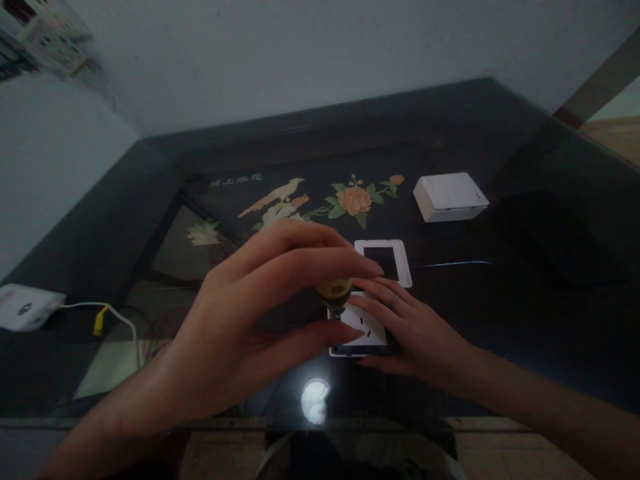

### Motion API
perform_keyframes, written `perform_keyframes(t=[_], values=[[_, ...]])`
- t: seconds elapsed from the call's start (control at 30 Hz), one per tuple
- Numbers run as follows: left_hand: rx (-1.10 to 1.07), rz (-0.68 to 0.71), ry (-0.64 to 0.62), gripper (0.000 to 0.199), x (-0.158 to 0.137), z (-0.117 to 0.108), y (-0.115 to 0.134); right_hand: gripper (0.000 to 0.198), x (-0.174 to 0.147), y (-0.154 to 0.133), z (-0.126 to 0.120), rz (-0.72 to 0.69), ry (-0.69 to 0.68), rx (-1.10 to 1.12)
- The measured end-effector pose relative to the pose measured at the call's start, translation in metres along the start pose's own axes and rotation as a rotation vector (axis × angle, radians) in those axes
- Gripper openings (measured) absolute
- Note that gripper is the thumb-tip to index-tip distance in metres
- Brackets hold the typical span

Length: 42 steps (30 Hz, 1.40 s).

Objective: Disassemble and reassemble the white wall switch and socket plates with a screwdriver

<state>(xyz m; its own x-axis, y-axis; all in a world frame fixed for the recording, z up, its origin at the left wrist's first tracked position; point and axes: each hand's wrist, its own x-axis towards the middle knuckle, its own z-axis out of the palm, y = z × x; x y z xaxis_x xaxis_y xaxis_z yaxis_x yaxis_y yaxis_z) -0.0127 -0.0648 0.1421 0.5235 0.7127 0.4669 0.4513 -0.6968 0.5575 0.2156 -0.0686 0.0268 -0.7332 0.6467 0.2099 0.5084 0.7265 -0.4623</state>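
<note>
A screwdriver (334, 291) with a yellow and black handle points down at the left edge of a white wall socket (367, 328). Around its handle curves my left hand (260, 287), fingers above and thumb below; the fingers partly hide the tool. From the right, my right hand (415, 330), with a ring on one finger, grips the socket, fingers over its top and thumb at the near edge. Just beyond the socket lies a white cover frame (405, 263) with a square opening, partly behind my fingers.
A white box (450, 197) sits at the back right of the dark glossy table (465, 133). On the left, a white device (30, 307) trails a white cable (113, 310) with a yellow tag (101, 321). A wall (310, 60) borders the table's back.
</note>
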Motion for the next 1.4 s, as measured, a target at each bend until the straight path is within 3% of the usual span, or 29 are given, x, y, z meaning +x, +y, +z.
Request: perform_keyframes(t=[0.13, 0.27, 0.5, 0.7, 0.77, 0.83, 0.97, 1.03, 1.13, 1.23, 1.3, 1.4], values=[[-0.031, -0.061, 0.163, 0.031, 0.001, 0.008, -0.005, 0.070, 0.000, 0.000, 0.000, 0.007, -0.009, 0.010], [-0.037, -0.187, 0.102, 0.033, 0.001, 0.006, -0.002, 0.072, 0.000, 0.001, 0.000, 0.010, -0.011, 0.014], [-0.026, -0.001, 0.168, 0.027, 0.000, 0.009, -0.003, 0.068, 0.000, 0.000, -0.001, 0.001, -0.002, 0.015], [0.003, -0.189, -0.062, 0.032, -0.001, -0.009, 0.002, 0.070, 0.000, -0.001, -0.002, 0.013, -0.017, 0.009], [0.043, -0.194, -0.120, 0.032, 0.000, -0.013, 0.002, 0.069, 0.001, -0.001, -0.002, 0.009, -0.023, 0.003], [0.103, -0.143, -0.075, 0.030, 0.000, -0.012, -0.001, 0.069, 0.001, -0.001, -0.002, 0.006, -0.025, 0.000], [0.150, -0.021, 0.145, 0.019, 0.000, -0.001, -0.007, 0.070, 0.001, -0.001, -0.002, 0.002, -0.029, -0.019], [0.146, -0.050, 0.102, 0.024, -0.001, 0.000, -0.005, 0.070, 0.001, -0.001, -0.002, 0.003, -0.032, -0.025], [0.096, -0.155, -0.078, 0.039, -0.003, -0.008, 0.005, 0.070, 0.001, -0.001, -0.002, 0.006, -0.023, -0.003], [0.130, -0.195, -0.126, 0.035, -0.005, -0.015, 0.013, 0.070, 0.000, -0.001, -0.002, 0.008, -0.019, 0.009], [0.185, -0.146, -0.090, 0.030, -0.004, -0.014, 0.014, 0.069, 0.000, 0.000, -0.001, 0.006, -0.020, 0.005], [0.260, -0.010, 0.069, 0.020, -0.002, -0.006, 0.007, 0.071, 0.000, 0.000, -0.001, 0.004, -0.011, 0.011]])
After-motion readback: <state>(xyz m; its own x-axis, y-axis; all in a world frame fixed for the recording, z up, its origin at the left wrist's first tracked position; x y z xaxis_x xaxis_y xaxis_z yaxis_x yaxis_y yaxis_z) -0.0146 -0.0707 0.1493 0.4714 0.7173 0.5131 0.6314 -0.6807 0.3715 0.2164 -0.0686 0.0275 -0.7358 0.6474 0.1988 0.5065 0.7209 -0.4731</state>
